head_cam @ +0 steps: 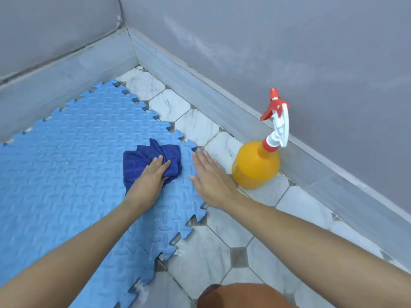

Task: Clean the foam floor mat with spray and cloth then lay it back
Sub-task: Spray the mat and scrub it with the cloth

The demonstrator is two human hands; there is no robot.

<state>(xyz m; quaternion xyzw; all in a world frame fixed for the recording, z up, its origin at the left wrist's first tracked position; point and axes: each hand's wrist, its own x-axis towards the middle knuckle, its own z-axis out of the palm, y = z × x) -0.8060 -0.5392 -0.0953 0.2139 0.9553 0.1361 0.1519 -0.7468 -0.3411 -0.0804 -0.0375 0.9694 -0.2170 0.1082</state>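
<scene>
Left hand [153,174]: your fingers grip the cloth [151,161] on the mat [66,174].
Right hand [211,181]: flat, fingers straight, on the mat edge.
Bottle [255,165]: no label readable.

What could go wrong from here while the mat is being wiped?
The bottle stands on the tile just beside the right hand; a sideways sweep could tip it. The mat lies loose on tile, so the left hand pushing the cloth may slide it or part its joints.

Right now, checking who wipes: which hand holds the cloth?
The left hand grips the dark blue cloth; the right hand lies flat, holding nothing.
</scene>
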